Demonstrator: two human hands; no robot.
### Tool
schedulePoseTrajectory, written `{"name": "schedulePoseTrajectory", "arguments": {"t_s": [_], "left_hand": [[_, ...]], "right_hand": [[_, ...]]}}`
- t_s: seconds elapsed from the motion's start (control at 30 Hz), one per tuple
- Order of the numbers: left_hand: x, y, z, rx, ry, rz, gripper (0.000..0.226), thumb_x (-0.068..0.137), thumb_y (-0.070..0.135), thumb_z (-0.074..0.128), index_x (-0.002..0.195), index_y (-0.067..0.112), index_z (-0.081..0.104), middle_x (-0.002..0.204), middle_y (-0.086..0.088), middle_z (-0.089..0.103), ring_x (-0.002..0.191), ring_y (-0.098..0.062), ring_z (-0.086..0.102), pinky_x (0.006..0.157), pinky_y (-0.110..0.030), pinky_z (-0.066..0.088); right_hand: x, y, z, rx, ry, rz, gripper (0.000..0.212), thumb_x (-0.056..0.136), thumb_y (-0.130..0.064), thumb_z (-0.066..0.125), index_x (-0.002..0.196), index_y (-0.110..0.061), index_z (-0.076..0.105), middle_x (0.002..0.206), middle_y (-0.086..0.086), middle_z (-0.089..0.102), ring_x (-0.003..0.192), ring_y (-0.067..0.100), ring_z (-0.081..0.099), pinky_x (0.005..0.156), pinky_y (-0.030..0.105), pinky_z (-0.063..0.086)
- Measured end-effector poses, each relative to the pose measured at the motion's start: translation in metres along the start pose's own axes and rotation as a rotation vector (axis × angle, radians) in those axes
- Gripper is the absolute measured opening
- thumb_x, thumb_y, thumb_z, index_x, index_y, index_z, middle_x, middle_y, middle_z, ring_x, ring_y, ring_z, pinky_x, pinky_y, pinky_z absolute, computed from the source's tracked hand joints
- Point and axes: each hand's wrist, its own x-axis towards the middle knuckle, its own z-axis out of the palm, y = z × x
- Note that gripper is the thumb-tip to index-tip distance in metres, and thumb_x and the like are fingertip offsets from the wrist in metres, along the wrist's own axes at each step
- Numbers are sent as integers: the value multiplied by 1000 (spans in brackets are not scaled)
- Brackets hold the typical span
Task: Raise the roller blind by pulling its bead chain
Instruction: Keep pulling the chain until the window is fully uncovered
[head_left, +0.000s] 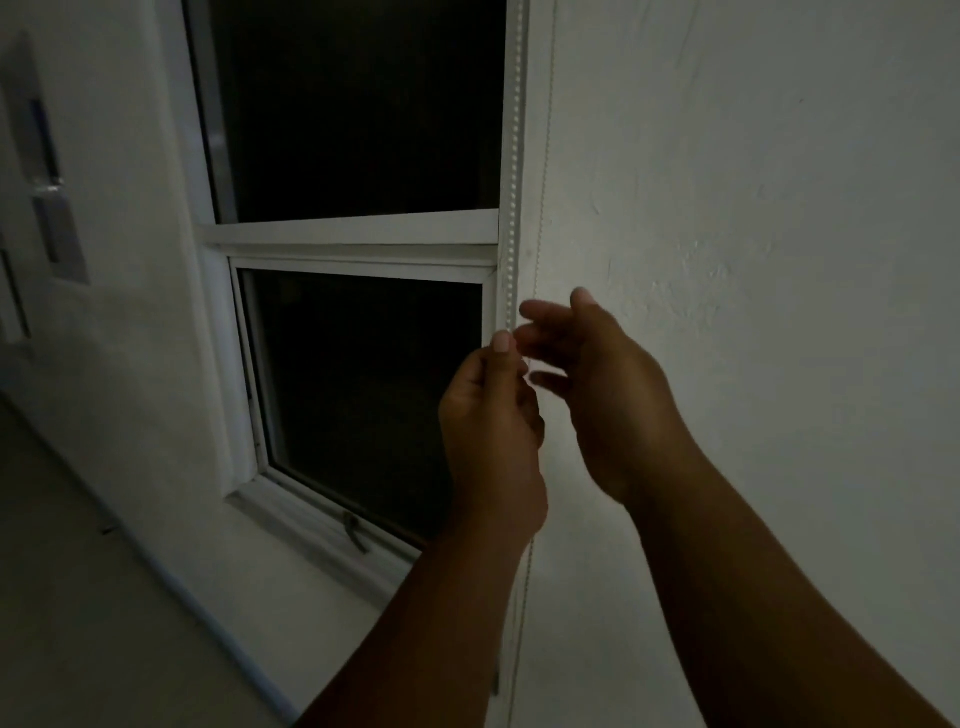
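In a dim room, a white bead chain hangs down the right edge of a dark window, where the frame meets the wall. The left hand is pinched shut on the chain between thumb and fingers, while the right hand hovers just beside it, fingers spread and holding nothing. The blind itself is out of view; a good pull would probably run straight down the chain, the right hand gripping above before the left lets go.

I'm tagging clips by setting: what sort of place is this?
Probably a room in a home, dimly lit: a white-framed window with dark panes, plain white wall, and a bead chain beside the frame.
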Motion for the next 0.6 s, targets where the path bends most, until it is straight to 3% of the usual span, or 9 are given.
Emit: {"name": "schedulePoseTrajectory", "arguments": {"t_s": [0.13,0.27,0.33,0.4,0.5,0.6], "left_hand": [[-8,-7,-2,-4,0,-45,26,96,35,53,79,21,67,50,11,47,44,-1,41,44,-15,35],[-16,-11,-10,5,-7,-90,31,96,35,53,70,21,63,49,8,40,42,-4,31,42,-19,26],[-20,-14,-14,-5,-17,-113,33,95,35,54,65,23,62,49,8,39,42,-4,30,41,-19,24],[-26,-19,-18,-5,-23,-139,33,93,35,55,63,24,63,50,8,39,42,-4,31,41,-19,25],[-35,-27,-26,22,-17,-170,30,88,40,58,62,25,64,50,8,41,44,-3,34,42,-18,29],[-41,-31,-32,39,-22,-217,28,81,44,59,60,26,65,49,10,42,43,-2,35,42,-17,30]], "right_hand": [[13,-20,6,55,-19,-14,40,97,-46,40,109,-21,70,101,1,76,97,13,71,86,34,52],[20,-30,13,152,-85,16,42,97,-42,43,116,-13,66,108,13,73,99,24,71,88,40,54],[22,-33,16,207,-145,39,44,97,-42,42,118,-10,65,101,12,73,94,25,72,84,39,56],[23,-35,19,247,-200,69,47,97,-44,42,117,-9,65,85,6,70,78,21,69,71,34,56],[22,-31,24,243,-203,107,47,95,-49,43,90,-11,70,60,-2,55,49,11,47,46,25,40],[16,-19,27,225,-141,103,51,96,-51,41,59,-18,53,46,-6,39,40,11,29,40,25,25]]}}
